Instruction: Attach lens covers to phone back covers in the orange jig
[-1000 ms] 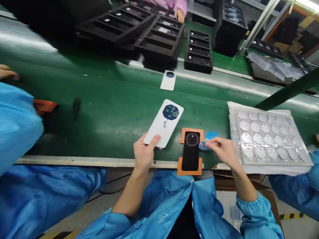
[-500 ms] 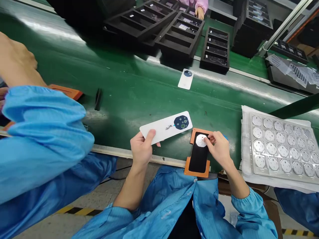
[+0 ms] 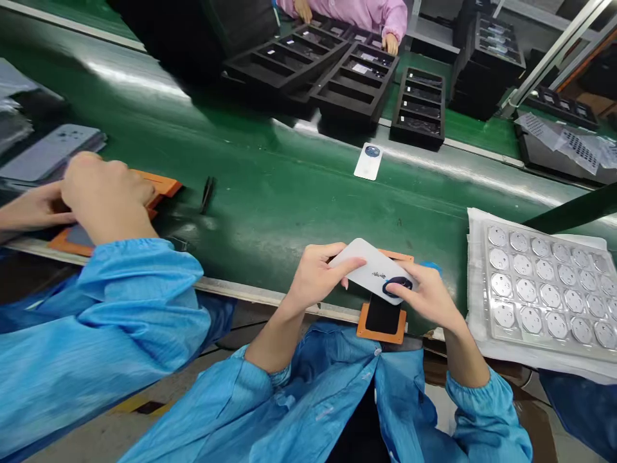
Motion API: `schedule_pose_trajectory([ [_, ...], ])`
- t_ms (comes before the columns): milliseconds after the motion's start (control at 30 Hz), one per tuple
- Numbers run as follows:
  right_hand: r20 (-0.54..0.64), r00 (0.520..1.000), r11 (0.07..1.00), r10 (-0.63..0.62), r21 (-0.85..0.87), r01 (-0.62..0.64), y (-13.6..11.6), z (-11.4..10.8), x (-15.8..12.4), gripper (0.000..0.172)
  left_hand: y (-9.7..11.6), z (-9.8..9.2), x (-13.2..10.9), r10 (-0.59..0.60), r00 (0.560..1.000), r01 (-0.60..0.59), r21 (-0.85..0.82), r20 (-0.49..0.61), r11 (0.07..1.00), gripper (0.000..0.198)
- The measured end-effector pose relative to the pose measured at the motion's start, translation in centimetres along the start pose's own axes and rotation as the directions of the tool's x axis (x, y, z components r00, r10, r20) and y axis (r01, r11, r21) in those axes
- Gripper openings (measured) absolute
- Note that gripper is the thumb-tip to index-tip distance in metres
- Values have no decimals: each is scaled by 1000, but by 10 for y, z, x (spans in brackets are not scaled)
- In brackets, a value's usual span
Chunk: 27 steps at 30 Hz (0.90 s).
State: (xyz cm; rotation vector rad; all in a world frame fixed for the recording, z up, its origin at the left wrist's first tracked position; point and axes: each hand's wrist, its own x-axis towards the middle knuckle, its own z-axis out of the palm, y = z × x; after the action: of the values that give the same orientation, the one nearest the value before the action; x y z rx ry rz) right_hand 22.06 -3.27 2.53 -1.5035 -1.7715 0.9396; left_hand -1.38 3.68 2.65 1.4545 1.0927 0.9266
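Observation:
A white phone back cover (image 3: 373, 271) with a dark round camera area is held between both my hands, tilted over the fixture. My left hand (image 3: 321, 273) grips its left end, thumb on top. My right hand (image 3: 427, 292) grips the camera end, the thumb lying by the dark area. Beneath the cover is an orange fixture (image 3: 362, 326) with a black inset (image 3: 383, 315); its middle is hidden by the cover and my hands. The round silver piece seen earlier on the black inset is hidden.
A clear tray (image 3: 486, 315) of round silver pieces lies at the right. Another phone back cover (image 3: 369, 162) lies farther back, tweezers (image 3: 207, 195) to the left. A co-worker's hand (image 3: 108, 190) is over another orange fixture (image 3: 166, 184). Black trays (image 3: 354, 96) stand behind; a person in pink sits across.
My left hand has brought the cover rightward over the fixture. My right hand has left the round silver piece and now grips the camera end. The co-worker's arm at left has shifted.

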Motion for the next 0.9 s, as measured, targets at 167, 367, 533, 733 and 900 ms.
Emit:
schedule_pose_trajectory([
  [167,60,988,941,144,302,-155,11,11,-3,29,-11,42,-10,-96,988,118,-184,121,976,27],
  [367,109,967,863,228,438,-253,27,14,-6,38,-30,69,-29,-89,987,108,-146,133,983,27],
  [533,171,972,930,159,304,-205,24,-1,-9,34,-31,66,-21,-100,977,144,-244,186,959,31],
  [733,-619,768,972,-164,-236,18,5,16,-17,17,-41,79,-8,-119,970,20,-419,-211,908,39],
  [900,-576,780,951,-245,-298,79,1,38,-9,10,-39,97,-18,17,962,-102,-301,-272,948,37],
])
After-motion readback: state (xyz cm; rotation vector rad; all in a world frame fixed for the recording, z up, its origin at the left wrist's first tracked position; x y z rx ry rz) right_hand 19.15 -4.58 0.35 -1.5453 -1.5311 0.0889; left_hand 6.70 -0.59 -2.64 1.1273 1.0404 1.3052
